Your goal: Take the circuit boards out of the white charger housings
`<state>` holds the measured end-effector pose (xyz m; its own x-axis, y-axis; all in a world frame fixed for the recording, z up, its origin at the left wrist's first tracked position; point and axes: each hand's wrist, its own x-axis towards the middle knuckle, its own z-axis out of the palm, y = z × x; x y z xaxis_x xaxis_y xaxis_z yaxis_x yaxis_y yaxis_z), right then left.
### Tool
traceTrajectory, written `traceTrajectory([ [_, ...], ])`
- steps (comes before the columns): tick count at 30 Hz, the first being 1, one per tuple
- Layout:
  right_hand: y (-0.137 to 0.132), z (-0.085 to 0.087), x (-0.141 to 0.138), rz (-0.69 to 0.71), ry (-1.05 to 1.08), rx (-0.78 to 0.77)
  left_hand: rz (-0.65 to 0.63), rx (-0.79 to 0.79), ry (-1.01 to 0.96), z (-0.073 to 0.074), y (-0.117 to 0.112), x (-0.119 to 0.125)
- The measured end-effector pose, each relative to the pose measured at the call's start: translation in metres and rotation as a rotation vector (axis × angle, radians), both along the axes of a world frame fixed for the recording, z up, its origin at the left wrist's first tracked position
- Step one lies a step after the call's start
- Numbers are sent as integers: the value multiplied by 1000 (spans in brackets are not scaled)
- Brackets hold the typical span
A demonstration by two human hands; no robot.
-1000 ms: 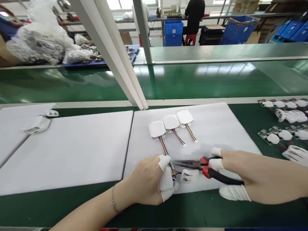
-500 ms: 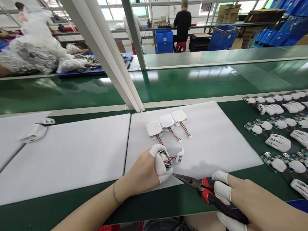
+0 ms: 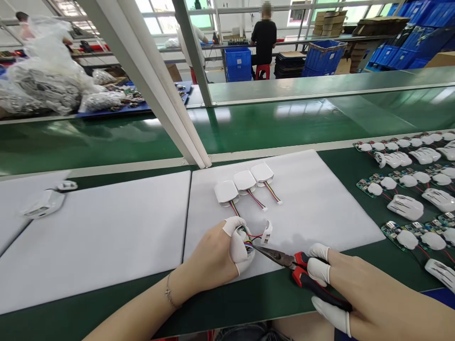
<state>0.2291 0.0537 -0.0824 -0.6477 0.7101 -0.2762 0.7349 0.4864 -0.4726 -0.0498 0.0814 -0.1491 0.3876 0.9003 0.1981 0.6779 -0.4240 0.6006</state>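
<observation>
Pliers (image 3: 280,258) lie with their long axis running from lower right to upper left, the nose pointing into the wire bundle (image 3: 245,235); the curled left hand (image 3: 216,255) pinches that bundle; the right hand (image 3: 341,289) is closed around the red-and-black handles; both work at the near edge of the white pad (image 3: 320,208), which is bare to their right; three white units (image 3: 245,182) sit just beyond; boards (image 3: 405,208) crowd the far right.
</observation>
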Motion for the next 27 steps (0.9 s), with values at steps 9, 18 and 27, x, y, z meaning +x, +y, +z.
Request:
traceTrajectory([
  [9,16,-14,-5,233,-165,392,-47,181,136,-5,3,5],
  [18,44,-25,-2,369,-203,340,-81,189,120,-4,7,6],
  [27,80,-12,-8,391,-229,2,-105,213,61,-2,8,8],
])
